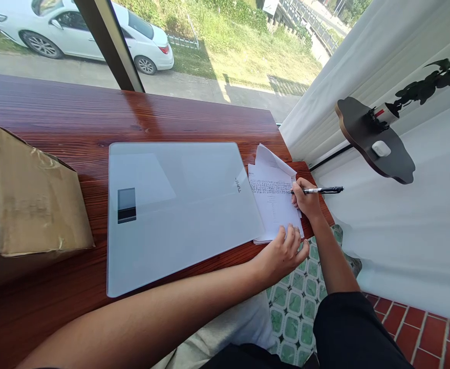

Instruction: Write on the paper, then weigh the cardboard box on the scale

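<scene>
Two hands work the stack of papers (pixel 274 210): the right hand (pixel 306 200) pinches a black pen (pixel 319 190) against the sheet, the left hand (pixel 284 252) lies spread-fingered on the lower edge.

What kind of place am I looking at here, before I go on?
Probably a window-side writing desk in a home or small office. A wooden table runs along a big window with a parked white car outside; the right hand holds a pen over handwritten papers, and the left hand steadies them.
</scene>
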Tool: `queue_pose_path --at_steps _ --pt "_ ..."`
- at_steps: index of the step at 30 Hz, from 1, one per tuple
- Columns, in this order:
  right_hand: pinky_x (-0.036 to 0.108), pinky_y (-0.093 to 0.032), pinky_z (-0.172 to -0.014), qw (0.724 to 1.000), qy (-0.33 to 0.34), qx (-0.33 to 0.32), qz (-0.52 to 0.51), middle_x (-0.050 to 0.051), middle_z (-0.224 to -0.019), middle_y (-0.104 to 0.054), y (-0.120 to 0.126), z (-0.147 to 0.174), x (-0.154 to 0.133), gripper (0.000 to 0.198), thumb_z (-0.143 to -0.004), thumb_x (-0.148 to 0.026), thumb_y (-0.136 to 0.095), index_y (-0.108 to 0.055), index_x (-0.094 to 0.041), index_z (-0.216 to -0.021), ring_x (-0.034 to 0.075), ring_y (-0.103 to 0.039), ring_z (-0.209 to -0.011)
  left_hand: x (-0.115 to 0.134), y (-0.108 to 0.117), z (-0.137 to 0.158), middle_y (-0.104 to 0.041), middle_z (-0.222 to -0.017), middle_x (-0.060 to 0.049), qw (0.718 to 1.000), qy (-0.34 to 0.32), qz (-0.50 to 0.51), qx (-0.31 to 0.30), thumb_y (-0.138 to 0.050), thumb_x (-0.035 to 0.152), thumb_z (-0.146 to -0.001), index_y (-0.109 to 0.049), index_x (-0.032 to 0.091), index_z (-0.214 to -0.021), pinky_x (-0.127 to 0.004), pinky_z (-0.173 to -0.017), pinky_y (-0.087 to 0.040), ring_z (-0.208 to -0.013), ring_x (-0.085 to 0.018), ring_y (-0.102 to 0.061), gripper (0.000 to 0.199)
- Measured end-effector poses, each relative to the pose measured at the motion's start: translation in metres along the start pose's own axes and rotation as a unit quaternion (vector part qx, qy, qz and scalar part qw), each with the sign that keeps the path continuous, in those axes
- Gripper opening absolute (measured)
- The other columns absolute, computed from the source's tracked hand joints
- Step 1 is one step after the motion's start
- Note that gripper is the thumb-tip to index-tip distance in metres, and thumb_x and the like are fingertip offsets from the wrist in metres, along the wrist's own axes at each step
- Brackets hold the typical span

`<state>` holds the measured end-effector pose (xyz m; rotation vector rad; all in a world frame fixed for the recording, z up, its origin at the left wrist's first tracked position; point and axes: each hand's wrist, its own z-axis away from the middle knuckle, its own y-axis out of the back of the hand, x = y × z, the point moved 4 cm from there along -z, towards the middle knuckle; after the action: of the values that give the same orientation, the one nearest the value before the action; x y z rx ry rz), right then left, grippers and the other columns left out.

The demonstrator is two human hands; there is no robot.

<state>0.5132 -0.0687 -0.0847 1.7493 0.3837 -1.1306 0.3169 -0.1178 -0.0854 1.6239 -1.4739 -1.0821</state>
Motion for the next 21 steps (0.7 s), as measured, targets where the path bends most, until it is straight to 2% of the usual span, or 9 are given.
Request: queue_pose_path --at_steps 7,13,17,21 --pt "0.025 -0.034 -0.032 0.999 -0.022 0.001 -0.032 -0.004 -0.048 -0.050 0.002 0.000 0.006 0.031 -0.094 -0.043 -0.053 -0.047 -0.023 -0.070 0.011 -0.043 -0.035 0.000 -0.001 0.000 -0.062 -0.134 -0.022 1.000 -0.003 -0.011 0.002 -0.040 0.027 -0.098 -0.052 0.011 -0.136 -0.048 -0.098 -0.044 -0.123 -0.031 -0.060 0.042" --pt "0.026 -0.035 -0.034 1.000 -0.004 0.000 -0.010 -0.003 -0.047 -0.049 -0.001 0.000 0.001 0.031 -0.091 -0.041 -0.055 -0.046 -0.023 -0.068 0.012 -0.043 -0.036 0.000 0.000 0.000 -0.063 -0.133 -0.022 1.000 0.000 -0.016 0.011 -0.039 0.026 -0.098 -0.052 0.011 -0.134 -0.047 -0.097 -0.045 -0.123 -0.032 -0.061 0.041" --pt "0.027 -0.035 -0.034 0.999 -0.014 -0.001 -0.029 -0.003 -0.048 -0.049 0.001 -0.001 0.002 0.034 -0.090 -0.048 -0.056 -0.047 -0.023 -0.070 0.013 -0.042 -0.036 0.000 0.000 0.001 -0.064 -0.132 -0.020 1.000 0.005 -0.022 0.019 -0.037 0.026 -0.099 -0.053 0.012 -0.134 -0.046 -0.097 -0.046 -0.122 -0.031 -0.062 0.041" --pt "0.026 -0.033 -0.036 0.993 0.018 0.098 -0.059 -0.004 -0.048 -0.044 0.012 -0.004 0.006 0.041 -0.094 -0.058 -0.052 -0.049 -0.022 -0.075 0.012 -0.041 -0.038 0.001 -0.001 0.001 -0.065 -0.131 -0.019 0.999 0.010 -0.025 0.026 -0.037 0.026 -0.099 -0.054 0.013 -0.133 -0.045 -0.097 -0.047 -0.122 -0.030 -0.063 0.040"
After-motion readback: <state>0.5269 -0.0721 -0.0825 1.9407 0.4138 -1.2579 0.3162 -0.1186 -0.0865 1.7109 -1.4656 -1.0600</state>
